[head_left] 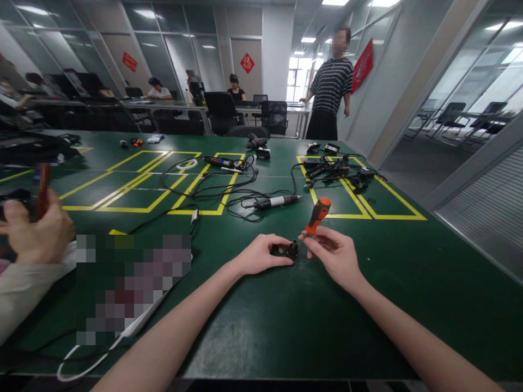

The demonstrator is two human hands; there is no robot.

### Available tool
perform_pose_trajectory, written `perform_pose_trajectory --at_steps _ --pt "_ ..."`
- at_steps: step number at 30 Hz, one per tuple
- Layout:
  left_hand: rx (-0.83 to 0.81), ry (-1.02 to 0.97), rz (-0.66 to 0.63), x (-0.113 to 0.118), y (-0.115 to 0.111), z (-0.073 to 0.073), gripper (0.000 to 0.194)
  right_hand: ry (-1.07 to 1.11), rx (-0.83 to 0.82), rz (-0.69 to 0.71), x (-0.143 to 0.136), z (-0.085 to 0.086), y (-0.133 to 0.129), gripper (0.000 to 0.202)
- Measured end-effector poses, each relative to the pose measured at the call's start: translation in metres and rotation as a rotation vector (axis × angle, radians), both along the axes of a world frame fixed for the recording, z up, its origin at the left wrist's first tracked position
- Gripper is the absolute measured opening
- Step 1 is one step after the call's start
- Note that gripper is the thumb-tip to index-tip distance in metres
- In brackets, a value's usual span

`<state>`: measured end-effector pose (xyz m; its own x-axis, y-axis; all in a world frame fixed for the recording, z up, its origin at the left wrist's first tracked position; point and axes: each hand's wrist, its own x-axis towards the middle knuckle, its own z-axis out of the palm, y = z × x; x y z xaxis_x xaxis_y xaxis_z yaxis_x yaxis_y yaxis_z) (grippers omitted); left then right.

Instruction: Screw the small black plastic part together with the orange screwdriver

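Near the middle of the green table, my left hand grips a small black part between thumb and fingers, with a short dark cylinder standing up from it. Just to the right, my right hand has its fingers closed on an orange and black screwdriver. The handle points up and leans slightly right; the low end is by the fingertips, close to the black part. Whether the tip touches the part cannot be made out.
Beyond my hands lie a grey electric screwdriver with black cables, a dark tool and tangled black parts. At left are another person's hand and a white cord. A person stands behind the table.
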<state>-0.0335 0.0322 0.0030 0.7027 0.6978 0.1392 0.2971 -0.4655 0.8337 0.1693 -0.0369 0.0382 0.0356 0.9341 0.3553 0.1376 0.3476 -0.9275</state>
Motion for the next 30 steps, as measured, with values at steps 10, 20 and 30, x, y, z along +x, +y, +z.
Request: perform_pose_trajectory --at_steps 10,20,30 --pt "-0.009 0.019 0.005 -0.0002 -0.001 0.002 0.042 -0.009 -0.009 -0.029 0.0007 0.0003 0.0013 0.013" --pt "-0.014 0.012 0.004 -0.0003 -0.0012 0.0031 0.042 -0.068 0.019 -0.069 0.0022 0.0003 0.0016 0.01" --pt "-0.018 0.007 0.005 -0.0003 -0.0006 0.0017 0.043 -0.055 0.037 -0.051 0.0011 0.001 0.0003 0.012"
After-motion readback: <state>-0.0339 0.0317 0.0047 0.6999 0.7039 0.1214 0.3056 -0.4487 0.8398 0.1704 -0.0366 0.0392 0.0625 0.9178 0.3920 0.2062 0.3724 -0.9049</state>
